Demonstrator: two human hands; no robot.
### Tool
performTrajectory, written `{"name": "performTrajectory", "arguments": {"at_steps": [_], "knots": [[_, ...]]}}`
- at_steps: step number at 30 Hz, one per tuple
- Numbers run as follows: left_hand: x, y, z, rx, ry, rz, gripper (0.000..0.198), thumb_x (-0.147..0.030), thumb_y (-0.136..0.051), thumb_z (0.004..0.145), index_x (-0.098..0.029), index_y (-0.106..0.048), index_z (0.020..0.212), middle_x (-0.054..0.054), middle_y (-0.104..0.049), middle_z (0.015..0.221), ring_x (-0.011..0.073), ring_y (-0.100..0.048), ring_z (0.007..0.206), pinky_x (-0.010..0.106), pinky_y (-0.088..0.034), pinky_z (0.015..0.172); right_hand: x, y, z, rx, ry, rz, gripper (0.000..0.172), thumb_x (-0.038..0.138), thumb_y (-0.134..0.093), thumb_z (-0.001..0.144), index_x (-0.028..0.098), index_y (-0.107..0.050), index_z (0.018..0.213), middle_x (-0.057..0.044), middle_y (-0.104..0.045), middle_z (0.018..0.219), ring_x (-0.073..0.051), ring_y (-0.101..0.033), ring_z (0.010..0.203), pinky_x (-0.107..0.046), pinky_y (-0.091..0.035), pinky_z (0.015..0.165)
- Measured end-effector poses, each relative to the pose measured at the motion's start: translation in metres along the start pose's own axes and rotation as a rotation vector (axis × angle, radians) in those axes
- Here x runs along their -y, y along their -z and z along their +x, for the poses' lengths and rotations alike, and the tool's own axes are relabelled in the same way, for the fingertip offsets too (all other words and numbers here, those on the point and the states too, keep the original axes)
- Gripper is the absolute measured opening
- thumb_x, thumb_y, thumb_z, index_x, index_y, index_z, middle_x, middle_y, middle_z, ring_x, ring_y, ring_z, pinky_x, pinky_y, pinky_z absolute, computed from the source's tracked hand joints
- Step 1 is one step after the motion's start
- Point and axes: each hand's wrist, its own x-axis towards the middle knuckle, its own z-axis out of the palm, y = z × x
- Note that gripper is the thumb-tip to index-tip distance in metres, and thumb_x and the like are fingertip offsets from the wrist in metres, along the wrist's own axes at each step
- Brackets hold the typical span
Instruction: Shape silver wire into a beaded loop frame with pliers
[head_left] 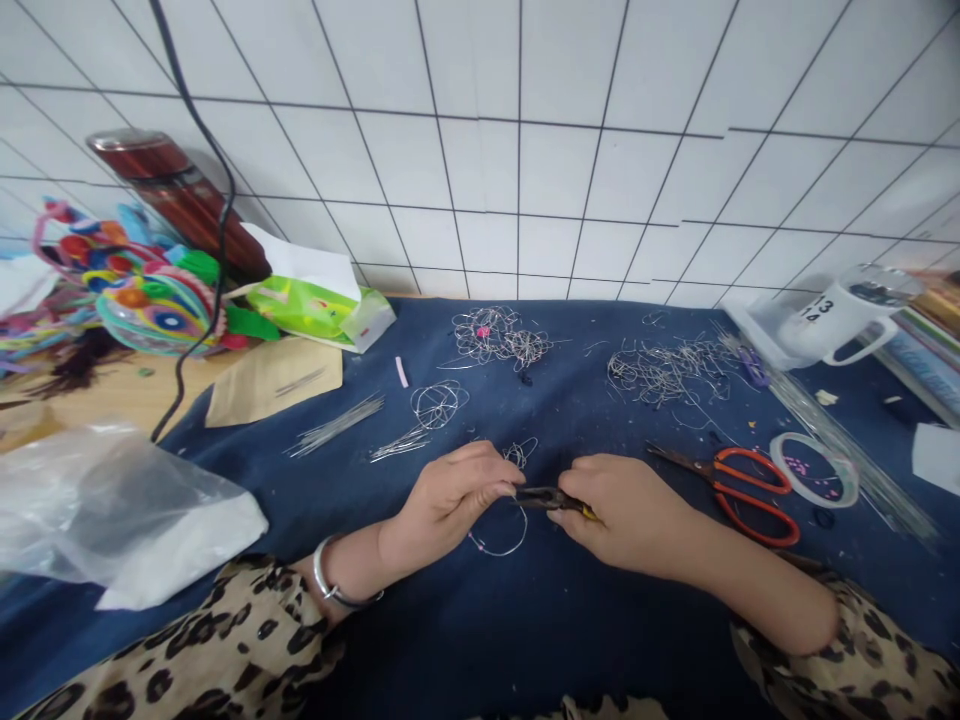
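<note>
Pinched between the thumb and fingers of my left hand (457, 492) is a thin wire loop (517, 545), which hangs below the fingertips and carries a few small pink beads. My right hand (626, 510) is wrapped round a pair of pliers (546, 497) with dark jaws and a bit of yellow on the handle. The jaws point left and meet the wire at my left fingertips; the exact grip there is too small to make out. Just behind the hands lies a small coil of wire (521, 452) on the dark blue cloth (480, 640).
Orange-handled scissors (750, 490) and a round dish of pink beads (855, 480) lie at right. Wire tangles (499, 338) and straight wire bundles (337, 425) lie farther back. A white mug (844, 318) stands back right, a plastic bag (120, 510) at left, a red flask (180, 200) back left.
</note>
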Motion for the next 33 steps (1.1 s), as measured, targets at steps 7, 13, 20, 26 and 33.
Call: {"name": "performTrajectory", "arguments": {"at_steps": [7, 13, 20, 26, 33], "knots": [[-0.0024, -0.0002, -0.0004, -0.021, -0.005, -0.005, 0.018, -0.008, -0.049, 0.084, -0.015, -0.061, 0.095, 0.005, -0.058, 0.076, 0.014, -0.053, 0.071, 0.027, -0.044, 0.063, 0.0026, 0.0008, -0.0015, -0.016, -0.029, -0.033, 0.025, 0.038, -0.042, 0.085, 0.019, -0.053, 0.071, -0.001, -0.055, 0.068, -0.012, -0.05, 0.064, -0.025, -0.028, 0.058], [-0.0014, -0.001, 0.0011, -0.062, -0.005, -0.029, 0.019, -0.007, -0.049, 0.084, -0.016, -0.061, 0.095, 0.004, -0.058, 0.076, 0.0139, -0.053, 0.071, 0.027, -0.045, 0.064, 0.0018, -0.0021, -0.0003, -0.025, -0.057, -0.008, 0.028, 0.041, -0.041, 0.085, 0.02, -0.054, 0.072, 0.0, -0.056, 0.068, -0.012, -0.051, 0.062, -0.024, -0.027, 0.056], [-0.0025, -0.0016, 0.0001, -0.074, 0.099, -0.016, 0.014, -0.01, -0.051, 0.084, -0.016, -0.061, 0.092, 0.003, -0.06, 0.077, 0.0125, -0.056, 0.072, 0.026, -0.045, 0.067, 0.0006, -0.0046, 0.0012, -0.027, -0.086, -0.013, 0.028, 0.042, -0.043, 0.085, 0.02, -0.055, 0.072, 0.0, -0.059, 0.07, -0.011, -0.052, 0.062, -0.024, -0.025, 0.055], [-0.0024, -0.0024, 0.0003, -0.083, 0.28, -0.095, 0.011, -0.016, -0.05, 0.086, -0.015, -0.06, 0.089, 0.002, -0.06, 0.073, 0.0117, -0.057, 0.068, 0.024, -0.045, 0.065, -0.0002, -0.0038, 0.0011, -0.052, -0.099, -0.017, 0.03, 0.042, -0.043, 0.085, 0.019, -0.054, 0.071, 0.001, -0.058, 0.068, -0.011, -0.051, 0.06, -0.025, -0.024, 0.054], [0.0009, -0.0023, 0.0, -0.1, 0.225, -0.141, 0.01, -0.014, -0.052, 0.085, -0.015, -0.062, 0.087, 0.003, -0.06, 0.076, 0.0129, -0.056, 0.071, 0.027, -0.045, 0.068, -0.002, -0.0049, 0.0007, -0.083, -0.085, -0.016, 0.029, 0.042, -0.043, 0.085, 0.019, -0.053, 0.071, 0.001, -0.056, 0.069, -0.011, -0.051, 0.064, -0.024, -0.026, 0.056]]}}
